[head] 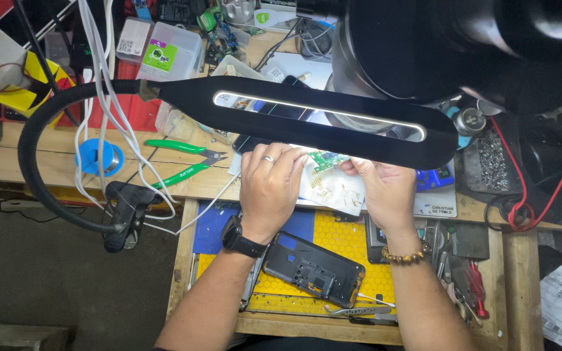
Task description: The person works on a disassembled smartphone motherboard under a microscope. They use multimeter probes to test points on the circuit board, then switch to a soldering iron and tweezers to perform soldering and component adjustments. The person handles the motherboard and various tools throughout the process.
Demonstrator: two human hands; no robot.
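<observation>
My left hand [269,188], with a ring and a black wristwatch, and my right hand [383,188], with a bead bracelet, both grip a small green circuit board [325,159] just under a long black lamp bar [307,120]. Below the board lies a white sheet [333,192] with small metal parts on it. A black phone frame [313,268] lies on the yellow honeycomb mat [352,237] nearer to me, between my forearms.
Green-handled pliers [187,161] and a blue solder spool [99,158] lie to the left on the wooden bench. The lamp's flexible neck [30,169] curves left to a clamp [125,211]. Screwdrivers and tweezers [466,279] sit right. Plastic boxes [170,52] stand behind.
</observation>
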